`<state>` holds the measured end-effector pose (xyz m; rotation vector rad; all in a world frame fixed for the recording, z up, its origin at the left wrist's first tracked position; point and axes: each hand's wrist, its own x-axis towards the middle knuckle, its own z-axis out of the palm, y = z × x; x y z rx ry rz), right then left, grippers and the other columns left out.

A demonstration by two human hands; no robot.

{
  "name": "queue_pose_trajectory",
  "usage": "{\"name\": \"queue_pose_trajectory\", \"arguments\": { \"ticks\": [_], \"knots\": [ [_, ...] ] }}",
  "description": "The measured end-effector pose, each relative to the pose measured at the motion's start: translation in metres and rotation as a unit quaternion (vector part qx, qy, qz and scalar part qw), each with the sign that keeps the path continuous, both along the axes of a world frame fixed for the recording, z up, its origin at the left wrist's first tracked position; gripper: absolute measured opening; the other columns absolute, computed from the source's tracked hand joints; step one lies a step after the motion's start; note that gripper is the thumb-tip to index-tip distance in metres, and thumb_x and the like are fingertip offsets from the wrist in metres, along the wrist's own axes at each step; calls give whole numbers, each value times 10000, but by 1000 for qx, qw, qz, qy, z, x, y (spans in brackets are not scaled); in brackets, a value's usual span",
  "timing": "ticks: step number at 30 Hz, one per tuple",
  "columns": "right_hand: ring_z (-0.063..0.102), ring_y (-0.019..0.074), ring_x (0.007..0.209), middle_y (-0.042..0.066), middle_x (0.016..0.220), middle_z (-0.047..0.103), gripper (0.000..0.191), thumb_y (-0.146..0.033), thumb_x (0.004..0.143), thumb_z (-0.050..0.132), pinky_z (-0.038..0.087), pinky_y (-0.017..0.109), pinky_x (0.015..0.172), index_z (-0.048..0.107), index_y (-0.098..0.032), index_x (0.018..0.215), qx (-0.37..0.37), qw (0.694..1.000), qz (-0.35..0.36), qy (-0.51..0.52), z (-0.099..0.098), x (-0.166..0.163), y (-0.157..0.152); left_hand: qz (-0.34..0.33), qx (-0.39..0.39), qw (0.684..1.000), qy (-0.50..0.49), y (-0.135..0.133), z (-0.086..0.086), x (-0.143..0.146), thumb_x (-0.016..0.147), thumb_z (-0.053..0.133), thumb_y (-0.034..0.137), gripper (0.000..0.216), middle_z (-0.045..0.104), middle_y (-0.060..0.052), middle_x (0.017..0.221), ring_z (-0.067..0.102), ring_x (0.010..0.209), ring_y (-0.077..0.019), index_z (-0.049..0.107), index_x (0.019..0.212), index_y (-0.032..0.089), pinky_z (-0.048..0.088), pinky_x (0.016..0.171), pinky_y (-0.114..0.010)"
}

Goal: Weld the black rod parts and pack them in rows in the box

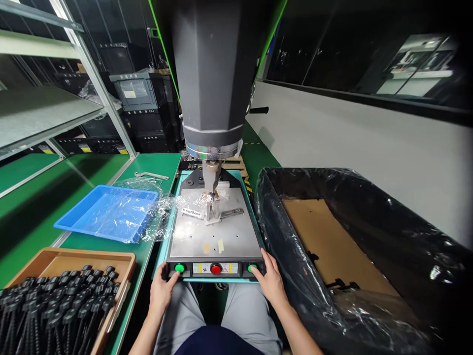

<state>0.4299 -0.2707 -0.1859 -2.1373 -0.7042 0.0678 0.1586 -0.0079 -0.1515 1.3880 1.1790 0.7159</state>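
My left hand wraps round the front left corner of the machine base, its thumb by the left green button. At the opposite corner, my right hand holds the base's edge, fingers along its side and thumb on the right green button. A red button sits between them. Above the metal plate, the machine's narrow tool tip reaches down to a small metal fixture with clear plastic film around it. Whatever part sits under the tip is too hidden to make out.
On the left, a brown tray holds many black ribbed parts. Behind it are a blue tray with clear film and a wrench. A black-lined bin on the right contains cardboard and a few black parts.
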Motion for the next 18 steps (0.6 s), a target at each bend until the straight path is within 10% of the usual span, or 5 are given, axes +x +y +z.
{"name": "queue_pose_trajectory", "arguments": {
  "ticks": [11, 18],
  "knots": [
    [450, 289, 1273, 82, 1405, 415, 652, -460, 849, 523, 404, 424, 1049, 342, -278, 1449, 0, 1000, 17, -25, -4, 3, -5, -1, 55, 992, 118, 8, 6, 7, 514, 796, 531, 724, 681, -119, 976, 606, 985, -362, 600, 1102, 159, 430, 876, -460],
    [374, 268, 1337, 87, 1458, 350, 723, -463, 836, 527, 333, 429, 1097, 263, -275, 1483, -16, 998, 54, 35, 7, 4, -8, -10, 5, 1000, -8, 9, 2, 1, 481, 841, 446, 660, 691, -123, 1039, 600, 1078, -335, 636, 1040, 160, 429, 950, -430]
  ]
}}
